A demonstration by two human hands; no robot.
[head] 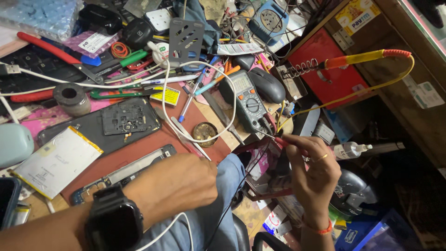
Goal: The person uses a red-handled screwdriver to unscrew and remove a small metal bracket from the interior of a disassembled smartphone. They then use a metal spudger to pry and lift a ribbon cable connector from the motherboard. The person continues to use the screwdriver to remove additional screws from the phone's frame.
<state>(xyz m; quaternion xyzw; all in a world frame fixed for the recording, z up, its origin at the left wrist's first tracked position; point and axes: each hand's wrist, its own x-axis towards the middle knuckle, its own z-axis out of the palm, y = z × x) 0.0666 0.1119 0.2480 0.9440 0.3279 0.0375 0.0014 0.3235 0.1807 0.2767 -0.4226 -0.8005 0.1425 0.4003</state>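
My right hand [312, 172] pinches a thin red test probe [282, 141] at the right edge of the bench, its tip pointing toward the grey multimeter [248, 103]. A ring sits on one finger and a red thread on the wrist. My left hand [179, 183], with a black watch [114, 223] on the wrist, is closed in a fist at the bench's front edge, over a white cable [203, 139] that loops across the table. What the fist holds is hidden. A phone frame [123, 173] lies just left of it.
A disassembled tablet back [100, 124] and a silver battery [55, 160] lie at left. A soldering iron [357, 59] with yellow cord rests in a coil stand on a red box [332, 76]. Screwdrivers, tweezers, a solder spool [70, 97], a round tin [205, 132] and a black mouse [265, 84] crowd the bench.
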